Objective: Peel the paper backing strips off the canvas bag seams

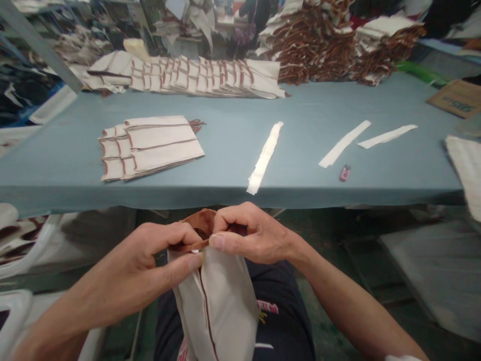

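A cream fabric piece (pixel 229 301) with brown trim and a dark seam down its length hangs over my lap. My left hand (pixel 165 255) pinches its brown upper edge between thumb and fingers, and a small white bit shows by the thumb. Close beside it, my right hand (pixel 248 233) grips the same brown edge, thumb on top. Behind the fingers the brown band (pixel 201 219) curves up into a loop. What lies between the fingertips is partly hidden.
Ahead stands a blue-green table (pixel 225 175). On it are a stack of cream pieces (pixel 161 145), white paper strips (pixel 266 155), pink thread snips (pixel 344 173), a long overlapping row of cream pieces (pixel 195 75), tall brown-and-cream piles (pixel 311 40) and cardboard (pixel 456 98). White bins (pixel 45 245) stand lower left.
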Tool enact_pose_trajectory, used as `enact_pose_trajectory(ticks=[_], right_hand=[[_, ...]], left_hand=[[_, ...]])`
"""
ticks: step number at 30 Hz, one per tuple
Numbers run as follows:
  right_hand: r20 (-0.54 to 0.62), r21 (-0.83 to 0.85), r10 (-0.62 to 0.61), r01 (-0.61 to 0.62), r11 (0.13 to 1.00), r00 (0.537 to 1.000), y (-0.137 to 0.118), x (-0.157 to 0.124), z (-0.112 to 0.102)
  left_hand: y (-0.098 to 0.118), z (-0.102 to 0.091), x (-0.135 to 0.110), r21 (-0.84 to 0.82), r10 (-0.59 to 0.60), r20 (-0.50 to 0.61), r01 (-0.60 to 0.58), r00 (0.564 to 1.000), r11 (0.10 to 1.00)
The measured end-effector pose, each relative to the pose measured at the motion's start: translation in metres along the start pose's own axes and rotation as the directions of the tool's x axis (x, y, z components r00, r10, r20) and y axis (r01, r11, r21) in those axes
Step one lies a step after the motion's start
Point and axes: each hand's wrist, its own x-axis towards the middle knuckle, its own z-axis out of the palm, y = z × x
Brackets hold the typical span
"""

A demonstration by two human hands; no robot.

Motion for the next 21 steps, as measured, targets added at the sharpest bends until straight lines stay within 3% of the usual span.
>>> enact_pose_trajectory(ticks=[4,9,13,17,19,21], right_hand=[[-0.026,-0.03,0.009,-0.01,1.0,1.0,0.0,0.005,-0.002],[-0.099,-0.06,0.018,-0.024,0.998,0.995,0.007,0.016,-0.003],[-0.081,-0.026,0.067,-0.069,0.997,0.994,0.015,0.022,-0.003],[-0.047,0.022,0.124,-0.123,0.992,0.991,0.022,0.023,-0.001],[-0.041,-0.033,0.07,-0.071,0.997,0.997,0.026,0.024,-0.001],[-0.048,-0.179,-0.053,0.044,0.983,0.997,0.031,0.024,0.0]], left_hand=[[-0.012,0.003,0.0,0.047,0.008,-0.058,-0.005,0.998,0.999],[-0.026,0.008,-0.001,0.193,0.113,-0.188,-0.076,0.976,0.978],[-0.033,0.018,-0.006,0.135,0.139,-0.247,-0.108,0.959,0.985],[-0.039,0.026,-0.011,0.015,-0.045,-0.326,0.052,0.944,0.999],[-0.045,0.031,-0.014,-0.036,-0.162,-0.32,0.158,0.934,0.987],[-0.054,0.035,-0.015,0.01,-0.157,-0.331,0.17,0.93,0.985]])
